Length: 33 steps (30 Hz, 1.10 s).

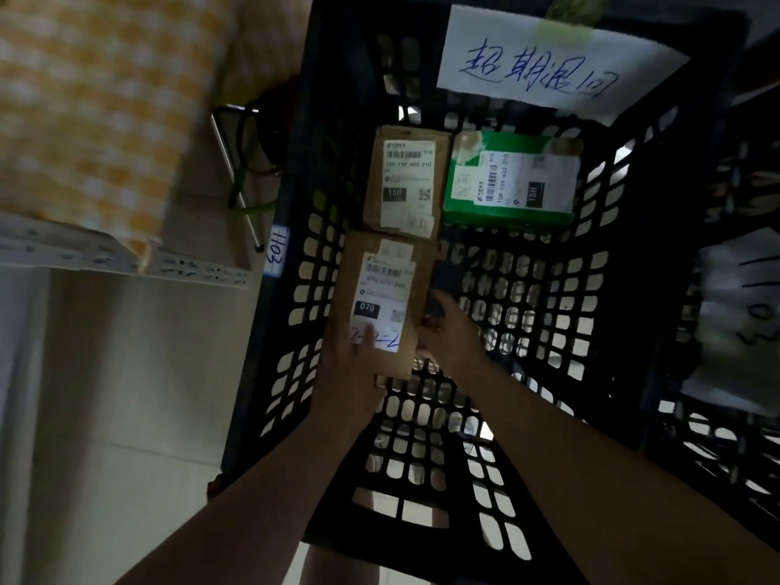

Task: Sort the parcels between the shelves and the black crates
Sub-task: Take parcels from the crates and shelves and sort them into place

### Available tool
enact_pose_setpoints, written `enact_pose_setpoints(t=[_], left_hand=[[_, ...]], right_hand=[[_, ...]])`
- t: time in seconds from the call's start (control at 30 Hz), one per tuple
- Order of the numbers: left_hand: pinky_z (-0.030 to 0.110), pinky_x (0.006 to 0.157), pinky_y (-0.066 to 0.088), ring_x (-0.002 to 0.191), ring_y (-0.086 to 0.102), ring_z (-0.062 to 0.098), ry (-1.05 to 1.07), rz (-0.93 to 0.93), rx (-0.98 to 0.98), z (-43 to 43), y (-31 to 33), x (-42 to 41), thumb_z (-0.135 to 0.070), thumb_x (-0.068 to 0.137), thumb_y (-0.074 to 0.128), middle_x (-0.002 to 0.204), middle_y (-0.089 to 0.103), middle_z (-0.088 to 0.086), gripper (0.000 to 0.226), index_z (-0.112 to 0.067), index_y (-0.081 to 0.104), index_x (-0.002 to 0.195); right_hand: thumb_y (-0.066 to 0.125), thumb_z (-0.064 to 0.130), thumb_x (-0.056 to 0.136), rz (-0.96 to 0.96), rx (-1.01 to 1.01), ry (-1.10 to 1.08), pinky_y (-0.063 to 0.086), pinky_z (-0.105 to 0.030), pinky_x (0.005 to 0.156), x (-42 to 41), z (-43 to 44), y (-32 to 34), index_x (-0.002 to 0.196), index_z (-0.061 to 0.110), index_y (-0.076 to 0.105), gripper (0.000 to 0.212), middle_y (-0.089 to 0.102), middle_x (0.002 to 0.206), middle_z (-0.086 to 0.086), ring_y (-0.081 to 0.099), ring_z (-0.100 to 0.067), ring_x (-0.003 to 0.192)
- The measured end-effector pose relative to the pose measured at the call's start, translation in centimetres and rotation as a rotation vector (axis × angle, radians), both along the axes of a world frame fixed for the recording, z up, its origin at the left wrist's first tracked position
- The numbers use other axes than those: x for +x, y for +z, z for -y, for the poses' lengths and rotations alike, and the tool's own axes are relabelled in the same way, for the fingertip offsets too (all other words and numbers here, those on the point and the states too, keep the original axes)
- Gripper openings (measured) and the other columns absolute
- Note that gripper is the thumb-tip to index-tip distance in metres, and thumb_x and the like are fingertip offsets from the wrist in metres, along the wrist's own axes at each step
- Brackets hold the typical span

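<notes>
Gripping the brown parcel (386,297) by its near edges, left hand (352,373) and right hand (449,331) both wrapped on. I'd guess light, stiff cardboard, easy hold.

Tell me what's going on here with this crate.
A person has both hands inside a black crate. The left hand and right hand hold a brown parcel marked 070 by its near end, beside the crate's left wall. Beyond it lie a second brown parcel and a green box, side by side. A handwritten sign hangs on the far wall.
</notes>
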<state>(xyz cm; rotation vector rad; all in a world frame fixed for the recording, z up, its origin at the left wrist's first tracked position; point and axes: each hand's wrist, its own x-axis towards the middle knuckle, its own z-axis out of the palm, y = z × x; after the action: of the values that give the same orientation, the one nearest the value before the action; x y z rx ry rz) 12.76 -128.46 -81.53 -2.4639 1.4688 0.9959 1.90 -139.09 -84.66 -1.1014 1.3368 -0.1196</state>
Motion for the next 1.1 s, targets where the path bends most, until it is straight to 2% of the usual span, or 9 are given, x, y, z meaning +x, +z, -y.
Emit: enact_pose_setpoints(t=[0.17, 0.33, 0.47, 0.53, 0.67, 0.87, 0.97, 1.03, 1.1], left_hand=[[0.045, 0.076, 0.056, 0.116, 0.055, 0.035, -0.34, 0.205, -0.077, 0.1, -1.3, -0.4, -0.007, 0.057, 0.083, 0.137, 0.051, 0.018, 0.084, -0.023, 0.053, 0.134], [0.042, 0.06, 0.056, 0.1, 0.057, 0.037, -0.462, 0.286, -0.181, 0.7, -2.6, 2.2, 0.0, 0.056, 0.076, 0.128, 0.055, 0.016, 0.077, -0.02, 0.058, 0.128], [0.039, 0.054, 0.055, 0.1, 0.058, 0.038, -0.451, 0.287, -0.091, 0.5, -2.3, 2.0, 0.001, 0.053, 0.08, 0.129, 0.056, 0.015, 0.082, -0.02, 0.057, 0.13], [0.045, 0.069, 0.056, 0.115, 0.051, 0.039, -0.438, 0.205, -0.062, 1.5, -1.4, 2.0, -0.009, 0.059, 0.084, 0.14, 0.046, 0.017, 0.087, -0.02, 0.049, 0.138], [0.044, 0.109, 0.033, 0.141, 0.018, 0.032, -0.399, 0.121, 0.053, 2.7, 2.2, 1.9, -0.03, 0.096, 0.051, 0.156, 0.014, 0.013, 0.068, -0.019, 0.015, 0.152], [0.04, 0.105, 0.033, 0.132, 0.035, 0.03, -0.332, 0.152, -0.144, 1.9, 14.5, 3.2, -0.031, 0.098, 0.047, 0.146, 0.037, 0.014, 0.051, -0.012, 0.036, 0.144], [0.039, 0.086, 0.047, 0.109, 0.056, 0.031, -0.353, 0.344, -0.187, 1.4, 22.0, 4.7, -0.03, 0.084, 0.068, 0.123, 0.057, 0.015, 0.045, -0.011, 0.058, 0.123], [0.036, 0.07, 0.053, 0.086, 0.065, 0.031, -0.327, 0.463, -0.273, 0.8, 26.9, 5.5, -0.032, 0.064, 0.083, 0.099, 0.067, 0.014, 0.044, -0.011, 0.07, 0.101], [0.039, 0.083, 0.05, 0.101, 0.061, 0.031, -0.239, 0.501, -0.309, -0.4, 32.2, 5.3, -0.034, 0.078, 0.072, 0.109, 0.065, 0.014, 0.04, -0.011, 0.067, 0.11]], right_hand=[[0.071, 0.006, 0.083, 0.013, -0.019, 0.048, 0.052, -0.05, 0.09, 0.2, 1.7, -0.8, 0.148, 0.019, 0.031, 0.078, 0.059, 0.125, -0.014, 0.059, -0.027, 0.11], [0.054, 0.0, 0.092, -0.074, -0.175, 0.365, 0.047, -0.027, 0.084, -1.5, 3.1, -1.8, 0.152, 0.023, 0.022, 0.072, 0.061, 0.12, -0.012, 0.059, -0.021, 0.103], [0.05, 0.003, 0.094, -0.23, -0.289, 0.734, 0.045, -0.037, 0.098, -2.8, 4.5, -0.4, 0.152, 0.028, 0.015, 0.072, 0.047, 0.14, -0.015, 0.05, -0.031, 0.121], [0.05, 0.005, 0.093, -0.301, -0.366, 0.868, 0.042, -0.036, 0.1, -3.1, 4.9, 0.9, 0.152, 0.023, 0.018, 0.069, 0.047, 0.14, -0.016, 0.046, -0.033, 0.124], [0.045, 0.007, 0.096, -0.423, -0.407, 1.0, 0.041, -0.039, 0.099, -3.3, 5.1, 5.0, 0.15, 0.016, 0.026, 0.057, 0.046, 0.137, -0.019, 0.046, -0.034, 0.122], [0.043, 0.018, 0.097, -0.575, -0.541, 1.065, 0.048, -0.042, 0.092, -1.7, 5.0, 17.2, 0.135, 0.014, 0.047, 0.039, 0.052, 0.128, -0.013, 0.05, -0.031, 0.115], [0.043, 0.016, 0.095, -0.568, -0.687, 1.066, 0.05, -0.038, 0.086, -0.3, 3.7, 24.6, 0.122, 0.014, 0.053, 0.028, 0.057, 0.117, -0.01, 0.055, -0.029, 0.105], [0.042, 0.017, 0.096, -0.559, -0.828, 1.085, 0.044, -0.034, 0.091, 0.3, 2.3, 28.9, 0.12, 0.015, 0.054, 0.026, 0.056, 0.119, -0.008, 0.054, -0.028, 0.11], [0.037, 0.025, 0.099, -0.537, -0.957, 1.115, 0.031, -0.038, 0.107, 0.5, 0.9, 32.7, 0.13, 0.015, 0.048, 0.034, 0.049, 0.135, -0.009, 0.044, -0.028, 0.125]])
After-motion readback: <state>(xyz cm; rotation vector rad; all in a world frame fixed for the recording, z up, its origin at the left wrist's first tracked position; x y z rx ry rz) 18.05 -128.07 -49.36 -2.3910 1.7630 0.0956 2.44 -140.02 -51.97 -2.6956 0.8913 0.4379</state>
